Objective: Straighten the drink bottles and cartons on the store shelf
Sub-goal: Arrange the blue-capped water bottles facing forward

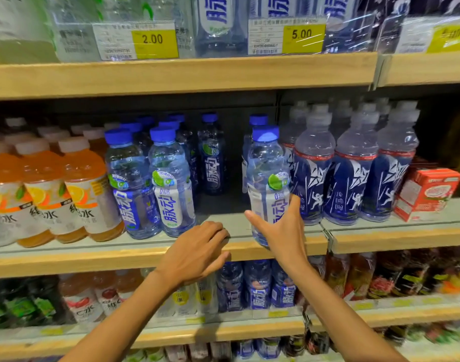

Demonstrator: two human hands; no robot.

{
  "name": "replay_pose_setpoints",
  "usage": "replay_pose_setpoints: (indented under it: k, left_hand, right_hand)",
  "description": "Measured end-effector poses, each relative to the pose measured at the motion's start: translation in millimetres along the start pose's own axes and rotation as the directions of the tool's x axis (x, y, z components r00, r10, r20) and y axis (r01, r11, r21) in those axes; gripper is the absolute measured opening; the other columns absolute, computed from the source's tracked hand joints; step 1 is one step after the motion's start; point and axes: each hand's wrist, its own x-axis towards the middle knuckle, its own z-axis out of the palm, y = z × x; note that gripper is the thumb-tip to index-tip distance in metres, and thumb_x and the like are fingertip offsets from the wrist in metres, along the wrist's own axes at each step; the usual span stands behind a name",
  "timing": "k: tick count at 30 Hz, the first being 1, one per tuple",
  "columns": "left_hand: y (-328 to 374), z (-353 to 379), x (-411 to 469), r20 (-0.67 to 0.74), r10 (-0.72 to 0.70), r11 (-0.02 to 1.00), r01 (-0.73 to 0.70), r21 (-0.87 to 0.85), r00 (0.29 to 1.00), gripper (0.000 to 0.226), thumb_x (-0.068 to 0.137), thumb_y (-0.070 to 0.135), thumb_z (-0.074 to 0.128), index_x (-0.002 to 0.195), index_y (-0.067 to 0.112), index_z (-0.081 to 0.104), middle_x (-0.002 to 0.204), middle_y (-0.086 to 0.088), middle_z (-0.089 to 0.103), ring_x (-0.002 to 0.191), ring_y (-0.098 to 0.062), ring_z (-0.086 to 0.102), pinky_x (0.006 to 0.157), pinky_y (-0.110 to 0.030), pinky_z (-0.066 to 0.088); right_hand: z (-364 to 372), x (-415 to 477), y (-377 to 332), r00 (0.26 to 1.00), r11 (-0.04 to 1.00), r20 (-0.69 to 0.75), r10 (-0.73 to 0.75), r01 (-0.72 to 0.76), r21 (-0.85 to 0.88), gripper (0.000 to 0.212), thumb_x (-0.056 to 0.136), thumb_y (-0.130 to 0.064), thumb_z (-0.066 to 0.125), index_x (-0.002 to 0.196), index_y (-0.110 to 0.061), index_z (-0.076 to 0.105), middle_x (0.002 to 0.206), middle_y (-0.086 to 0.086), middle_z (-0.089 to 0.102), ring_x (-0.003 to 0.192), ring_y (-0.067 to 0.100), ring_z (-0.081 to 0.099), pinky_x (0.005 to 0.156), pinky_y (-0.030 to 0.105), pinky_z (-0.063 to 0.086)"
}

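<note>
A clear drink bottle with a blue cap and white-and-blue label (268, 173) stands at the front edge of the middle shelf (145, 254). My right hand (281, 226) wraps its lower part, thumb on the left, fingers on the right. My left hand (197, 249) rests palm down on the shelf edge to the left, fingers curled, holding nothing. Between two matching blue-capped bottles (168, 181) and the held bottle is a gap, with one more bottle (211, 155) standing further back in it.
Orange juice bottles (53, 189) fill the shelf's left. Dark blue sports bottles with clear caps (351, 168) stand right of the held bottle, then red cartons (427, 194). Price tags (155, 40) hang on the shelf above. More drinks (255, 286) crowd the lower shelf.
</note>
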Motion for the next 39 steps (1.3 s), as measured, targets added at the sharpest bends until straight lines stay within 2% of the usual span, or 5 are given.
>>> replay_pose_setpoints:
  k: [6, 10, 21, 36, 39]
  left_hand:
    - [0, 5, 0, -0.037, -0.001, 0.999, 0.002, 0.036, 0.999, 0.037, 0.093, 0.040, 0.045, 0.104, 0.009, 0.061, 0.101, -0.006, 0.061, 0.086, -0.021, 0.056, 0.070, -0.033, 0.051]
    - [1, 5, -1, -0.028, -0.009, 0.999, 0.010, 0.035, 1.000, 0.037, 0.093, 0.041, 0.046, 0.105, 0.010, 0.062, 0.103, -0.005, 0.060, 0.088, -0.020, 0.056, 0.072, -0.031, 0.050]
    - [1, 3, -3, 0.014, -0.032, 0.999, 0.032, 0.008, 0.999, 0.038, 0.095, 0.043, 0.043, 0.107, 0.012, 0.061, 0.106, -0.003, 0.060, 0.091, -0.018, 0.055, 0.073, -0.029, 0.050]
    - [4, -3, -3, 0.020, -0.064, 0.998, 0.064, -0.007, 0.998, 0.040, 0.094, 0.045, 0.041, 0.109, 0.014, 0.061, 0.108, -0.001, 0.061, 0.093, -0.015, 0.056, 0.076, -0.024, 0.049]
    - [3, -8, -9, 0.031, -0.073, 0.995, 0.075, -0.071, 0.997, 0.038, 0.093, 0.042, 0.042, 0.112, 0.014, 0.059, 0.111, -0.002, 0.062, 0.093, -0.015, 0.060, 0.073, -0.025, 0.054]
  right_hand:
    - [15, 13, 12, 0.999, 0.992, -0.040, 0.021, -0.025, -0.122, 0.065, 0.074, -0.034, 0.079, 0.118, -0.009, 0.037, 0.116, 0.006, 0.046, 0.110, 0.024, 0.047, 0.090, 0.035, 0.042]
    - [20, 15, 15, 1.000, 0.979, 0.029, 0.004, 0.002, -0.205, 0.062, 0.082, -0.023, 0.069, 0.128, -0.006, 0.032, 0.115, 0.001, 0.033, 0.118, 0.023, 0.037, 0.091, 0.027, 0.030]
    - [37, 30, 19, 0.994, 0.936, -0.113, -0.008, -0.033, -0.351, 0.048, 0.086, -0.030, 0.068, 0.113, 0.001, 0.043, 0.115, 0.014, 0.038, 0.105, 0.026, 0.042, 0.084, 0.026, 0.036]
    - [46, 51, 24, 0.985, 0.943, -0.159, 0.069, -0.117, -0.311, 0.058, 0.086, -0.027, 0.068, 0.129, 0.002, 0.042, 0.123, 0.016, 0.045, 0.114, 0.028, 0.048, 0.097, 0.037, 0.044]
    - [40, 49, 20, 0.988, 0.949, -0.124, 0.088, -0.121, -0.291, 0.052, 0.089, -0.025, 0.065, 0.126, 0.003, 0.043, 0.122, 0.016, 0.046, 0.114, 0.027, 0.049, 0.091, 0.027, 0.043]
